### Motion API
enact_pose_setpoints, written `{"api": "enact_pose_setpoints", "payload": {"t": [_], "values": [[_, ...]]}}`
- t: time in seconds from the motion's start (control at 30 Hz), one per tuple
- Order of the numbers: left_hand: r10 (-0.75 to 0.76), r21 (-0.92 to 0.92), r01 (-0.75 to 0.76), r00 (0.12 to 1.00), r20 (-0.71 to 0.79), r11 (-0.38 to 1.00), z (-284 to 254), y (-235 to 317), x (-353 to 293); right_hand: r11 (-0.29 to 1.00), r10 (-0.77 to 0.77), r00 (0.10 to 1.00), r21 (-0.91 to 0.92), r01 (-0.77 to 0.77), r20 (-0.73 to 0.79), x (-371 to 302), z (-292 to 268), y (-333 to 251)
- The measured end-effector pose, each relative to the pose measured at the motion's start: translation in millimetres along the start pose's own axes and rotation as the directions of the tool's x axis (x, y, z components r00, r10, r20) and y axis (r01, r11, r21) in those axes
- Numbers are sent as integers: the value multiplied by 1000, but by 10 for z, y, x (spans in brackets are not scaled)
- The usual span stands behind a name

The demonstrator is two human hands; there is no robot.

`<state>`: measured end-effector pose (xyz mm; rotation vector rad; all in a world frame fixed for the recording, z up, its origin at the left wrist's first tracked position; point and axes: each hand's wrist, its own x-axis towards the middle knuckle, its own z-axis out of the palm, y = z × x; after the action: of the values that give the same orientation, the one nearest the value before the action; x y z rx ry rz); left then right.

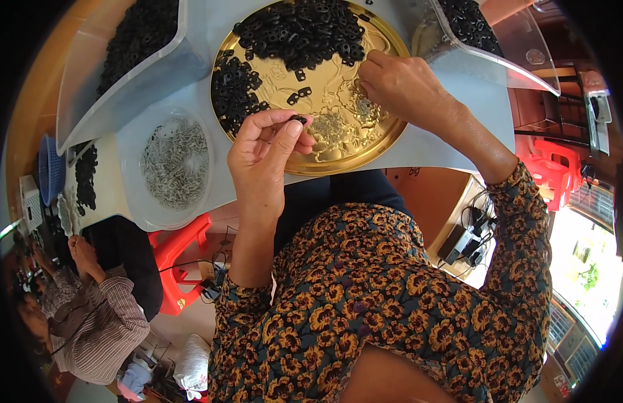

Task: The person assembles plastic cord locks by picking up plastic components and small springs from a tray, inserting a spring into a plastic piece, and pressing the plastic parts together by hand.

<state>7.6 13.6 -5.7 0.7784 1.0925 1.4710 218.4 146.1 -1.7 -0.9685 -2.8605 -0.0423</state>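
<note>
My left hand (268, 144) is raised over the near left edge of a round gold tray (284, 77), pinching a small black plastic part (298, 119) between thumb and forefinger. Over the tray's right side, my right hand (402, 87) has its fingers bent together and pointing down; what they grip, if anything, is hidden. Just below those fingers lies a scatter of small metal pieces (365, 111), with another small heap (330, 129) beside my left fingertips. A large pile of black parts (301, 33) covers the tray's far side, and a smaller pile (234, 91) lies at its left.
A clear bin (184, 40) of black parts stands at the far left, another bin (499, 64) at the far right. Left of the tray sits a translucent bowl (133, 208) of small metal pins. Red stools (167, 269) stand below the table. Another person (100, 322) works at the left.
</note>
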Motion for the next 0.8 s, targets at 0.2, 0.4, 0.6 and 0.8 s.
{"api": "enact_pose_setpoints", "payload": {"t": [0.2, 0.4, 0.6, 0.8], "values": [[0, -16, 0, 1000, -21, 1000, 37, 20, -9, 997, 16, 997, -78, -11, 75, 113, -35, -85], [-40, -51, 38, 999, -25, 998, 2, -26, 18, 995, 63, 981, 59, -76, 186, 231, -112, -97], [-123, -173, 119, 992, -14, 978, 5, -44, 49, 961, 49, 999, 270, -53, 22, 107, -42, -28], [-134, -219, 134, 991, 13, 966, 29, -38, 37, 349, 239, 964, 916, -199, 118, -5, -225, -213]]}}
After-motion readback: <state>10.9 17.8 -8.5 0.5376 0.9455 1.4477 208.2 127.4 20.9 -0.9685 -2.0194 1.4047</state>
